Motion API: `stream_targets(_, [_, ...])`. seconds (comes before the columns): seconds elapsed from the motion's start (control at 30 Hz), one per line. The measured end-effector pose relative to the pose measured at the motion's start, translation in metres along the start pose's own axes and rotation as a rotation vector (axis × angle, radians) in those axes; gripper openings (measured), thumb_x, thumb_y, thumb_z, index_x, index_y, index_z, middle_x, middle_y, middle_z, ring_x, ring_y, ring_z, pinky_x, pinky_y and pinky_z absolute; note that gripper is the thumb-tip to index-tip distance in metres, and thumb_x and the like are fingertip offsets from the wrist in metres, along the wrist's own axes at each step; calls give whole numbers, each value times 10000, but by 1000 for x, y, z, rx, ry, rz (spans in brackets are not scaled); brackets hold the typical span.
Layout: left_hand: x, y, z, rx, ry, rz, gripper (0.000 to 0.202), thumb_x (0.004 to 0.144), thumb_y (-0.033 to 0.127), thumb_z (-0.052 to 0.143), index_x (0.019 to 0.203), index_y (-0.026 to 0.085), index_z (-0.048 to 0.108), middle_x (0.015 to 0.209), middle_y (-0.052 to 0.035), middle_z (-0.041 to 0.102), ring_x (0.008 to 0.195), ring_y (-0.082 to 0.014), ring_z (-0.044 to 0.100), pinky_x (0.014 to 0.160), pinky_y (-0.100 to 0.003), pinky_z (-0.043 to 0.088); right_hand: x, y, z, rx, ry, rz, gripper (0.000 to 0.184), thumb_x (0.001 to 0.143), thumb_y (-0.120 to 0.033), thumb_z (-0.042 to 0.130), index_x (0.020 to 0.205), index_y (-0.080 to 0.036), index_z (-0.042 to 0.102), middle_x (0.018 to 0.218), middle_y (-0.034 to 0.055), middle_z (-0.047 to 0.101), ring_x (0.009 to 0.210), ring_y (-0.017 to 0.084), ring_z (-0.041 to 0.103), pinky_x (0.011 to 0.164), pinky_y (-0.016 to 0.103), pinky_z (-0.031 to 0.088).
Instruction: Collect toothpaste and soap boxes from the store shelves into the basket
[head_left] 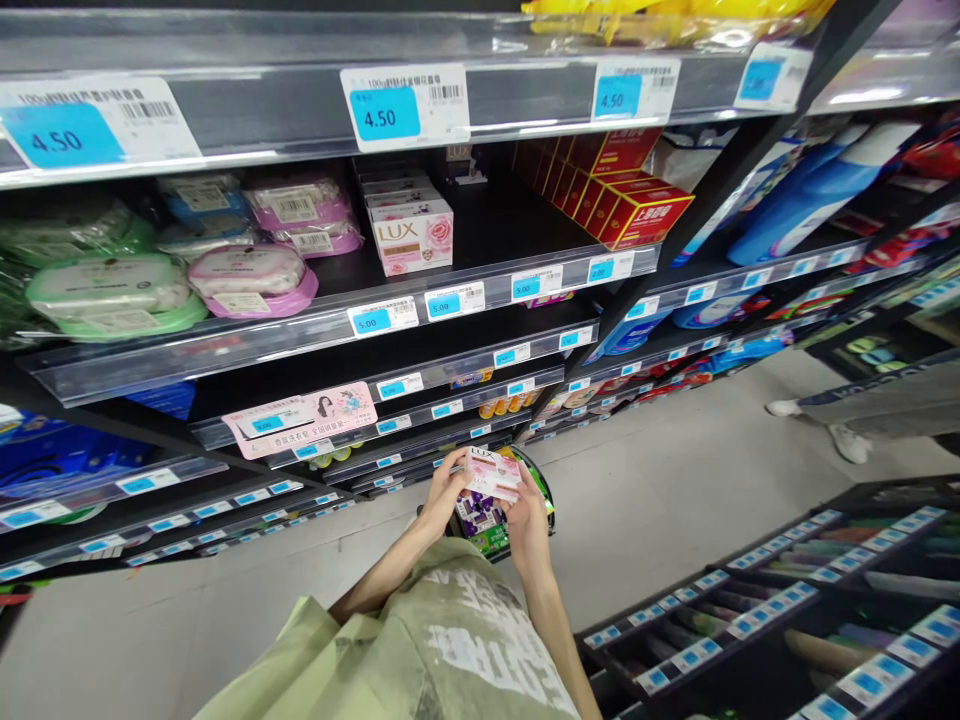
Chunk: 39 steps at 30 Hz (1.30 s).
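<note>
Both my hands hold a pink and white LUX soap box (493,472) in front of my body. My left hand (445,487) grips its left end, and my right hand (528,503) has its right end. Below the box is a dark basket (553,492) with a green edge, holding purple and green packages (480,515); my hands and the box hide part of it. On the shelf ahead stands a row of matching LUX soap boxes (415,240).
Red and yellow boxes (637,208) are stacked right of the LUX row. Plastic soap dishes (251,280) sit at the left. Price-tagged shelf edges (480,300) jut out ahead. Another shelf (772,600) stands at lower right. A person's legs (885,400) show on the grey floor.
</note>
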<state>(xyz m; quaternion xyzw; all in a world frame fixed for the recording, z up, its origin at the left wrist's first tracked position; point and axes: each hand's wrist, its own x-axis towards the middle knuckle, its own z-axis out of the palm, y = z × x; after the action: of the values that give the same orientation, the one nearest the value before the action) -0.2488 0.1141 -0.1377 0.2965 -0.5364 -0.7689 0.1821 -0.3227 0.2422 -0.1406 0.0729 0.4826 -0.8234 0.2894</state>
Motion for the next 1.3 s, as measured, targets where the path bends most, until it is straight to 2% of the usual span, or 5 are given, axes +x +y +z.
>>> stream_targets(0.17, [7,4,-9,-49,-195,129,749,669,200,709,1404,252,576,1417,-86,624,1039,-222,648,856,-310,500,-6,2,1,-83,-41,-124,747,685,-297,846,1379,-255,577,1407,82,645,1313,282,584,1097,459,468])
stream_targets(0.23, [11,7,-10,-32,-230,170,780,644,154,715,1406,243,572,1408,-103,643,1141,-257,642,928,-343,500,-8,2,0,-122,-56,-130,843,660,-268,875,1427,-271,525,1351,83,683,1244,276,636,1088,471,478])
stream_targets(0.33, [15,7,-8,8,-229,210,760,657,79,665,1397,227,568,1253,-95,739,1142,-254,667,978,-373,500,-9,1,-3,-254,-83,-170,627,617,-236,896,1210,-231,692,1186,96,754,1087,293,705,991,460,539])
stream_targets(0.6, [11,-6,-3,117,-185,284,731,632,-4,602,1338,186,592,1050,-62,800,1044,-224,716,1004,-374,503,-3,1,-7,-315,-118,-300,337,587,-190,892,894,-218,756,1035,76,773,1052,281,695,1023,497,514])
stream_targets(1.3, [13,4,2,11,-175,172,777,486,-7,548,1235,180,638,967,-36,804,936,-222,699,841,-298,490,4,9,-20,-281,-121,-135,448,572,-114,813,998,-227,733,1081,34,775,1017,261,712,876,358,553])
